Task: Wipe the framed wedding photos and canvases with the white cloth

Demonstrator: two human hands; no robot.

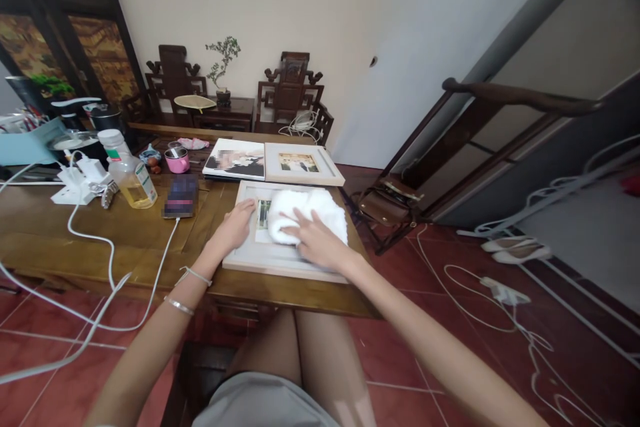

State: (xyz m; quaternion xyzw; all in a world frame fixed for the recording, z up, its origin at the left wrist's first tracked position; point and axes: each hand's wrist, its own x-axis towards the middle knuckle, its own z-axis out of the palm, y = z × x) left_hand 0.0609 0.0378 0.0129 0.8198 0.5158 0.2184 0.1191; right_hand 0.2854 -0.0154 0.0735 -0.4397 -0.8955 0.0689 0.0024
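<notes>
1. Head view, wooden table (100, 240): a brown top that runs from the left edge of the picture to the middle. The person sits at its near side.
2. White picture frame (280, 261): lies flat at the near right corner of the table. A strip of a photo shows under its glass, between the two hands.
3. White cloth (313, 208): bunched and soft, it lies on the frame's glass and covers most of the upper right part.
4. Left hand (234, 227): palm down and fingers loosely spread, resting on the frame's left border. It grips nothing. There are two thin bangles on the forearm.
5. Right hand (316, 241): laid flat on the near edge of the cloth, fingers stretched out and not curled round it, pressing it against the glass.
6. Two more pictures, just beyond the frame and side by side: an unframed print (235, 160) on the left and a pale framed photo (303, 163) on the right.
7. Phone (181, 197): lies flat to the left of the frame, with a white cable trailing off the table's near edge.
8. Clear bottle (131, 180) of yellowish liquid, upright, near a white power strip (80, 185).
9. Pink cup (177, 160): stands behind the phone.
10. Background: two dark carved chairs and a small potted tree (223, 63) against the wall.
11. Floor: red tiles (425, 320) with loose white cables.
</notes>
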